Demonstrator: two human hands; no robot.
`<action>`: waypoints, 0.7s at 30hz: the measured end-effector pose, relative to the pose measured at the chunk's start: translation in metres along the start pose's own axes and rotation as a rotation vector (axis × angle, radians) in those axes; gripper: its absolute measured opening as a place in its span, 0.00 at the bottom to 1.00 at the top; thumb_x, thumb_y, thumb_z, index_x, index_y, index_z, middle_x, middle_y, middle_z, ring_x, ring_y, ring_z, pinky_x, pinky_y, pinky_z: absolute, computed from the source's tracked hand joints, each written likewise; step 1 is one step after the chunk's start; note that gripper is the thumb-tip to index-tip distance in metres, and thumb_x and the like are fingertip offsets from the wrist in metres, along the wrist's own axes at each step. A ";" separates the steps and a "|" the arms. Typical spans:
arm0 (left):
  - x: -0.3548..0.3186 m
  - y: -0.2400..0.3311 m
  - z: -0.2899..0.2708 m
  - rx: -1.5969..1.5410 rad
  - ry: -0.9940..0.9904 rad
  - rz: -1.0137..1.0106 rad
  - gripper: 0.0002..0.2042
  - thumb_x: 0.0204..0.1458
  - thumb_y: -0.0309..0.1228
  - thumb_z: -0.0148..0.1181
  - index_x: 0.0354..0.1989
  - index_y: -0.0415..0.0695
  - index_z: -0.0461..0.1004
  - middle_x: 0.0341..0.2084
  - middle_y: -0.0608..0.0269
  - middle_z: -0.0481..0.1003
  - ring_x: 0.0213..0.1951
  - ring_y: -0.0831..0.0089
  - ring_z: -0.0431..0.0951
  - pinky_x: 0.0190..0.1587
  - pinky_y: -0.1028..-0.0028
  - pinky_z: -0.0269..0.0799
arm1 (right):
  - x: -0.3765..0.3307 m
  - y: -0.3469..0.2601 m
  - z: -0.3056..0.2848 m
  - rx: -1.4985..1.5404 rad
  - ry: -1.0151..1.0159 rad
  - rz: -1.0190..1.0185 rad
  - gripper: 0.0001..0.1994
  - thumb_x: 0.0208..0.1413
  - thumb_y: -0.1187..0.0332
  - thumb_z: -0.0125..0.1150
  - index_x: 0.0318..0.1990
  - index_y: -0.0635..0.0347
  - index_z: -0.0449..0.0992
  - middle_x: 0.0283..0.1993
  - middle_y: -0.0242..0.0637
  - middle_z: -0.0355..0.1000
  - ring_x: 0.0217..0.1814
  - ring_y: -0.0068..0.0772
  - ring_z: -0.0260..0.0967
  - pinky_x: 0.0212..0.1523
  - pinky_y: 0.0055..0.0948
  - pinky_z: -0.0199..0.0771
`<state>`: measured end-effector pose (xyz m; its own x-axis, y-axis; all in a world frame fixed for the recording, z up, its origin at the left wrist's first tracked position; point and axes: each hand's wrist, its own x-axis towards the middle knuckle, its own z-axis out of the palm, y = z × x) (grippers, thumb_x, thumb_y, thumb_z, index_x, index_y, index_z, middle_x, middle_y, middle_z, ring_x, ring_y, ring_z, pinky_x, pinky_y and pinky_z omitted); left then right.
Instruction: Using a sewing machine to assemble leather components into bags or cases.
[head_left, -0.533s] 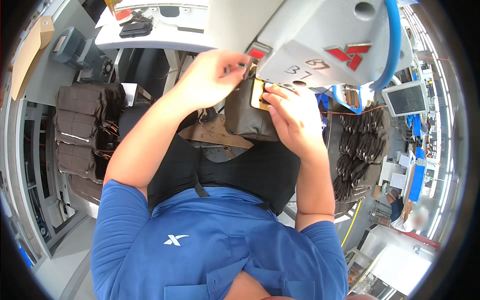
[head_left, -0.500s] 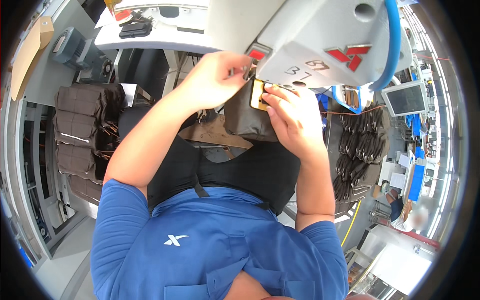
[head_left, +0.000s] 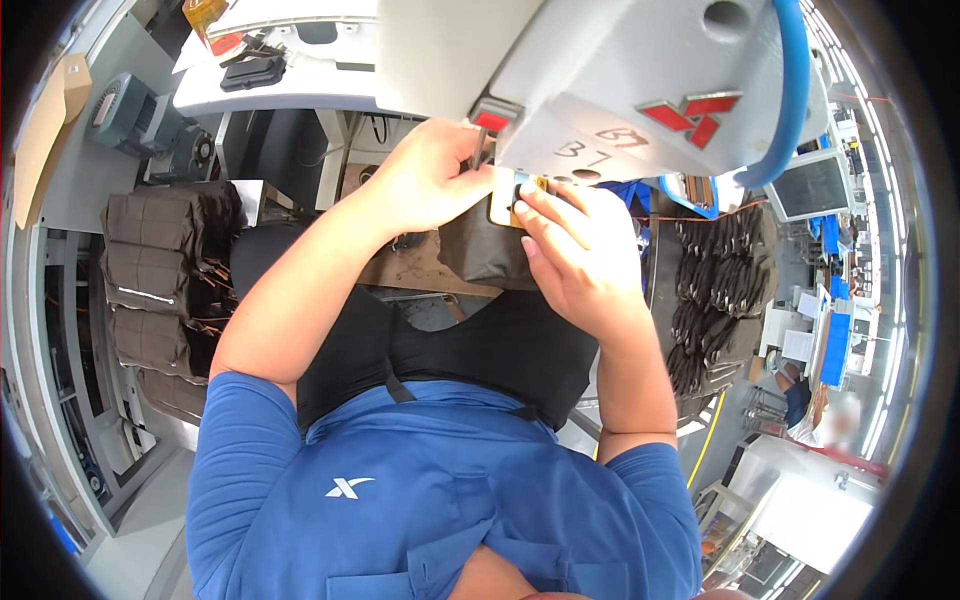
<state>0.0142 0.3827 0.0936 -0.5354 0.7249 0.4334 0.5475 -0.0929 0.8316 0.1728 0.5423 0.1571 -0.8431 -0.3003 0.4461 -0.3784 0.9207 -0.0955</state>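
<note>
Dark fabric piece (head_left: 487,252) sits between left hand (head_left: 430,180) and right hand (head_left: 578,250).

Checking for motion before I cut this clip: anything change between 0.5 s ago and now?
Barely. The left hand looks shifted slightly right, toward the needle area under the grey sewing machine head. The right hand stays pressed on the dark fabric piece with its pale tab. Nothing taken hold of or let go. The stacks of brown pieces on the left are unchanged.
</note>
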 end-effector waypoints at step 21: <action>-0.004 -0.005 0.002 -0.171 -0.019 -0.427 0.12 0.58 0.23 0.63 0.50 0.38 0.77 0.46 0.62 0.80 0.50 0.76 0.77 0.52 0.73 0.73 | 0.006 -0.009 0.001 0.098 -0.164 0.091 0.14 0.40 0.76 0.64 0.39 0.66 0.75 0.51 0.48 0.73 0.58 0.48 0.69 0.58 0.44 0.69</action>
<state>0.0147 0.3814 0.0866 -0.6771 0.7351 0.0339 0.1657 0.1073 0.9803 0.1709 0.5316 0.1601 -0.9234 -0.2610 0.2816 -0.3265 0.9197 -0.2182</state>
